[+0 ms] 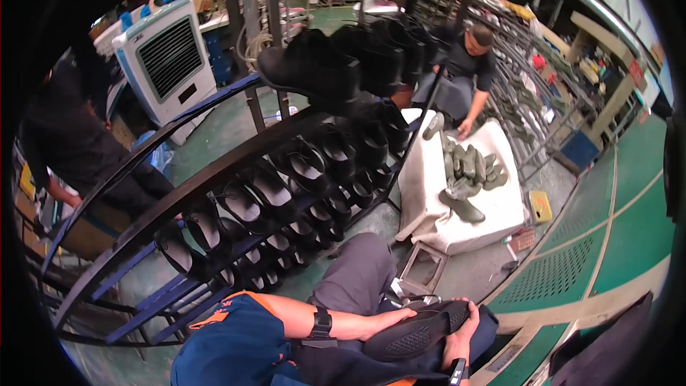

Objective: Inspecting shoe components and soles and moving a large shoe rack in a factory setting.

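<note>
A black shoe (407, 337) lies across my lap with its patterned sole turned up. My left hand (386, 323) reaches in from the left and is closed on the shoe's near-left edge, the thumb along the rim of the sole. Around the other end of the shoe, my right hand (461, 330) is wrapped, fingers over the edge. The shoe's upper is hidden beneath the sole. Just beyond my hands, on the floor, stands a small square frame (423, 267).
A rack of black shoes (271, 189) fills the left and middle. Ahead, a white-covered table (493, 220) bears several olive shoe forms (468, 164); a co-worker (468, 64) reaches over it. Another person (78, 136) stands far left, near an air cooler (168, 61). Green perforated panels (564, 275) line the right.
</note>
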### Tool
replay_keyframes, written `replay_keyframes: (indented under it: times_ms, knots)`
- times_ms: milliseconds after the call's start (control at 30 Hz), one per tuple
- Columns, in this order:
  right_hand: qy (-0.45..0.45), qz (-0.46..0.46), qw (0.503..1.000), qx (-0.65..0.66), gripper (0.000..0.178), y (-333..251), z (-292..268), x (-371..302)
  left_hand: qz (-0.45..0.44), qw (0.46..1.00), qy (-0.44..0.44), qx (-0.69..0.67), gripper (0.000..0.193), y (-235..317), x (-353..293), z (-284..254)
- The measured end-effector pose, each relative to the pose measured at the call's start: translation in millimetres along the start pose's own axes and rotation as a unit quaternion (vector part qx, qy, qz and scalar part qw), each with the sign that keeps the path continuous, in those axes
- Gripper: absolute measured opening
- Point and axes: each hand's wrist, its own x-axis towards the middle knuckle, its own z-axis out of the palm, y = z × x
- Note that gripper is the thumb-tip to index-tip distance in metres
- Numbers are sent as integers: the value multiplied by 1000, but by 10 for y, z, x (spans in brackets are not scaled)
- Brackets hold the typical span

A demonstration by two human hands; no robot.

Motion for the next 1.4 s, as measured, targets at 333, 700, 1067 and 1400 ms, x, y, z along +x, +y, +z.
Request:
replay_keyframes:
  times_ms: [333, 700, 1067, 1400]
  knots:
    - [-145, -71, 967, -198, 32, -20, -27, 238, 252, 820, 131, 496, 65, 773, 1177, 267]
    - [-137, -48, 982, -123, 39, -243, -146, 407, 204, 829, 119, 507, 74, 769, 1278, 200]
    - [-218, -52, 961, -165, 38, -200, 108, 477, 139, 946, 110, 272, 67, 798, 1140, 428]
    - [-283, -151, 915, -246, 39, -125, 273, 115, 302, 890, 29, 340, 59, 741, 1047, 411]
